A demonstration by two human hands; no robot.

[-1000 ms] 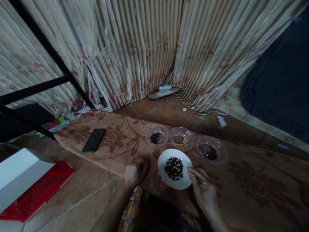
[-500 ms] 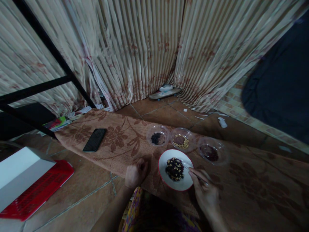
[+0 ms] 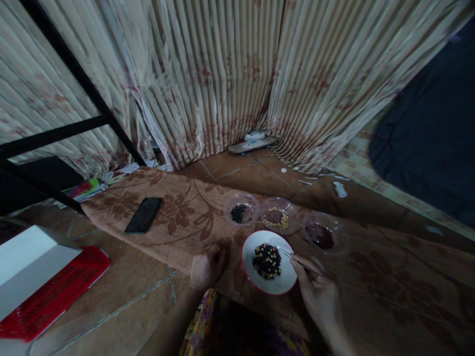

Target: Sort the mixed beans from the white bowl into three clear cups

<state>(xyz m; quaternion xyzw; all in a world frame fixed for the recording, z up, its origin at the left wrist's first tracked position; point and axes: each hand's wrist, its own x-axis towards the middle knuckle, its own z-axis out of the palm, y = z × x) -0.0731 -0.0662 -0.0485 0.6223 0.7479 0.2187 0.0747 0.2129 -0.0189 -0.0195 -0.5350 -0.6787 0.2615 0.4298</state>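
Note:
My right hand (image 3: 319, 291) pinches slim metal tweezers (image 3: 285, 253), their tips over a white bowl with a red rim (image 3: 252, 247). In that bowl lies a heap of mixed dark and yellow beans (image 3: 267, 261). My left hand (image 3: 208, 267) rests on the cloth left of the bowl, fingers curled in with nothing visible in them. Behind the bowl stand three clear plastic bowls: one with black beans (image 3: 241, 213), one with yellow beans (image 3: 282, 221) and one with dark red beans (image 3: 323, 237). Whether a bean sits between the tweezer tips is too small to tell.
A brown flowered cloth (image 3: 178, 237) covers the low table. On its left part lies a black phone (image 3: 144, 215). A red basket (image 3: 74, 282) with a white box (image 3: 33, 267) stands on the floor at left. Past the table are a skateboard (image 3: 252, 144) and striped curtains (image 3: 222, 74).
The view has shifted slightly. My right hand stays at the bowl with the tweezers over the beans, and my left hand keeps its place on the cloth.

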